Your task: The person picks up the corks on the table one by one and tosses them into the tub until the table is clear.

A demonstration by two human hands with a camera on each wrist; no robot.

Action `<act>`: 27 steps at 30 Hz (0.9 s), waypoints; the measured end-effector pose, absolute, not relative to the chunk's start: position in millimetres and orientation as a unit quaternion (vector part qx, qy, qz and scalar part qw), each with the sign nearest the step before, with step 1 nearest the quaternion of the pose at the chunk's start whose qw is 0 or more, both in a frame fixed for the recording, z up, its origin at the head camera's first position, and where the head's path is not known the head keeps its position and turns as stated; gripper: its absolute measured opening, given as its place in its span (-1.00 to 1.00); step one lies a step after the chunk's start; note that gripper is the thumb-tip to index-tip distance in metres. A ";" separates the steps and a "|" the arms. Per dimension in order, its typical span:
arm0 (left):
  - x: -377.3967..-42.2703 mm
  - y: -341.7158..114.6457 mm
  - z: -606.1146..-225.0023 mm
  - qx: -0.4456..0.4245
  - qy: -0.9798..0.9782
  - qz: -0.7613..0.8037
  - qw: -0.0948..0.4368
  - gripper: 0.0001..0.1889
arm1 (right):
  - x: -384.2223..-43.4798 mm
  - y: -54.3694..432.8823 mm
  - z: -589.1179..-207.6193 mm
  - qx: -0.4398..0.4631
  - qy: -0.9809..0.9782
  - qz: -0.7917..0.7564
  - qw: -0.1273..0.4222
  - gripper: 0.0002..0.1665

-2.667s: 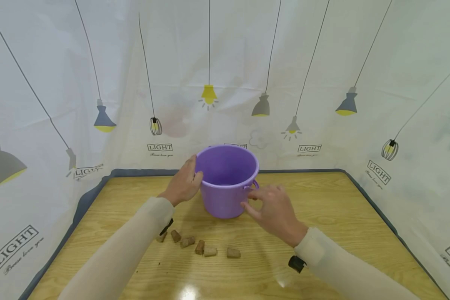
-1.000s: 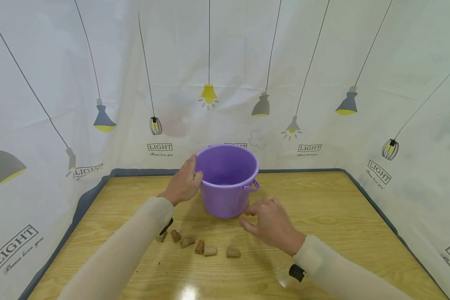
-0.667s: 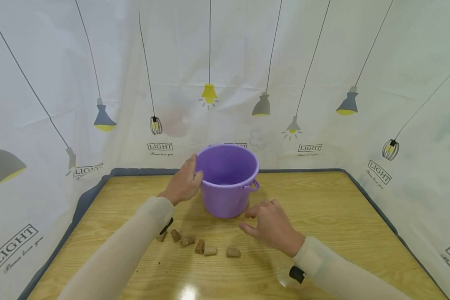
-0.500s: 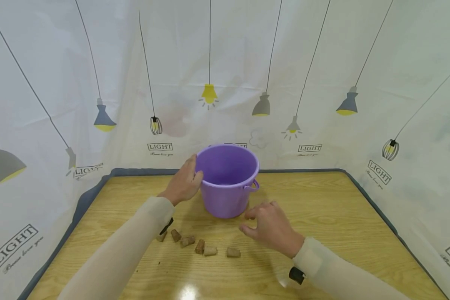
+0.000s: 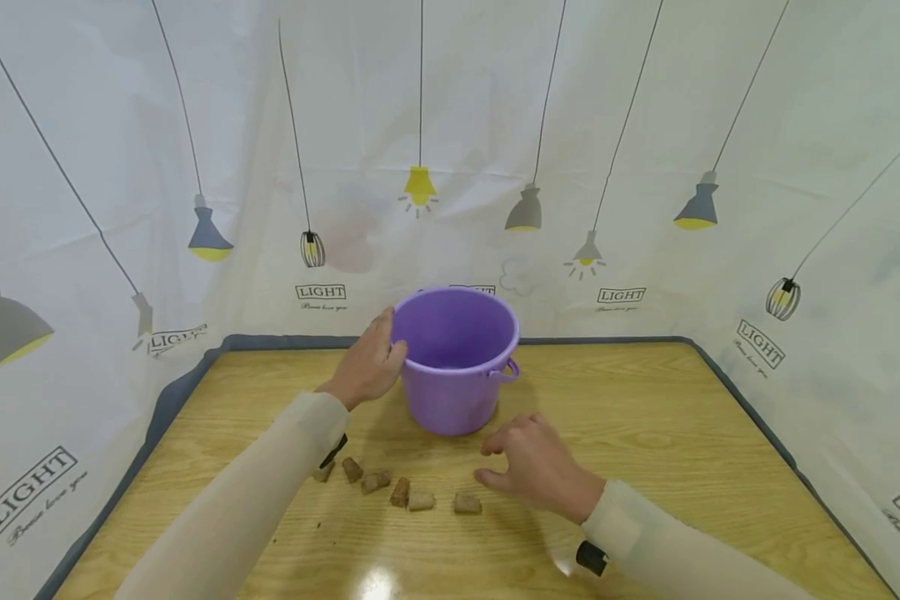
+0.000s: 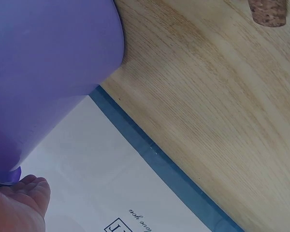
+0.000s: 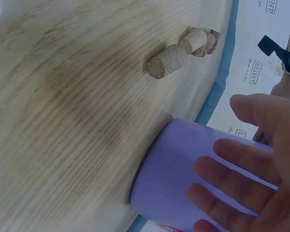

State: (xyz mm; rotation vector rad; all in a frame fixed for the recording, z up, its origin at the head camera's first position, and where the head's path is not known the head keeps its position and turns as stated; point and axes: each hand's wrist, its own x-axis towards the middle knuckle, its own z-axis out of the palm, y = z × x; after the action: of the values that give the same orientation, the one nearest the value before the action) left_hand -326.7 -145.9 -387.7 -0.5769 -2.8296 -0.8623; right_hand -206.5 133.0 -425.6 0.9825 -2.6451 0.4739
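Hovering near cork (image 5: 467,503), right hand (image 5: 540,467) loose; left hand (image 5: 365,362) grips bucket (image 5: 450,400).

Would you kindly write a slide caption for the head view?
The left hand holds a purple bucket while the right hand hovers near corks on a wood-grain table.

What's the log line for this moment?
left hand: holds purple bucket rim; right hand: empty, near corks; corks: on table

Wood-grained surface (image 5: 667,417) is throwing back glossy glare, smooth plastic bucket (image 5: 450,404) is gleaming near the far edge, rough corks (image 5: 467,503) are looking matt well in from the left edge, creased sheeting (image 5: 480,100) is hanging beyond the far corners
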 end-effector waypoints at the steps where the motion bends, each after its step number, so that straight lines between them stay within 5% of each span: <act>1: -326.8 -145.8 -387.7 -0.191 -0.937 -0.285 0.064 -0.24 | -206.0 132.5 -425.7 0.342 -0.915 0.162 0.140 -0.68; 27: -328.5 -146.6 -388.9 -0.193 -0.935 -0.291 0.062 -0.23 | -196.5 121.8 -442.0 0.367 -0.918 0.121 0.091 -0.64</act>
State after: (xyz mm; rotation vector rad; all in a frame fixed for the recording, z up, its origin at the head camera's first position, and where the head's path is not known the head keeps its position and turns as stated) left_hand -328.5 -146.6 -388.9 -0.5831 -2.8259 -0.8795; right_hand -196.5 121.8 -442.0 1.0895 -2.7274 0.3583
